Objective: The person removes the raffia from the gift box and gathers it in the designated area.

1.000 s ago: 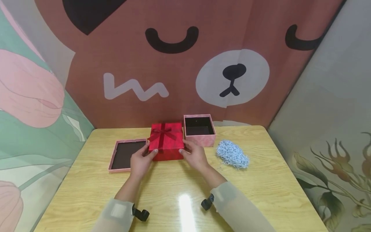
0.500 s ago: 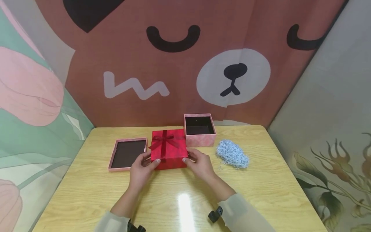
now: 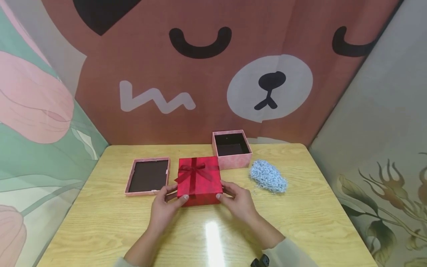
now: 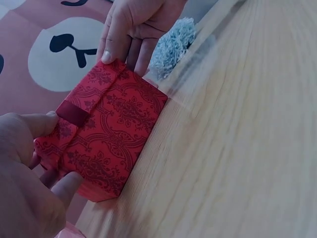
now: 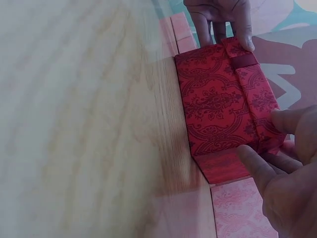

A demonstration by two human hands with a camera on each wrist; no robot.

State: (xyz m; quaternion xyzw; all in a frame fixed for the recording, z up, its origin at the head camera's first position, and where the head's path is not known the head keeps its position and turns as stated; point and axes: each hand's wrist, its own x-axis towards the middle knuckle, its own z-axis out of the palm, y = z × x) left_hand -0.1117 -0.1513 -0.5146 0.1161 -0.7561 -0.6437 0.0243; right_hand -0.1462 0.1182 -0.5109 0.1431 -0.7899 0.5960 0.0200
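Pink lid (image 3: 148,176) seen at nine o'clock of ribboned red box (image 3: 201,185); box clamped by left hand (image 3: 163,208) at eight, right hand (image 3: 240,203) at four, contact beneath unclear. Positioning step judged in hand; level two-handed grip called for next. Open pink box (image 3: 234,161) placed near two, blue paper shreds (image 3: 268,176) heaped at three. Wood-grain table (image 3: 100,222) backed at twelve by bear-printed wall (image 3: 150,122), flanked by tulip panel (image 3: 36,100), grey floral panel (image 3: 383,148).

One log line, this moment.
left hand: holds red square ribboned box | right hand: holds same box | pink square open box: behind, right | shallow pink square lid: left | blue shredded filler: right
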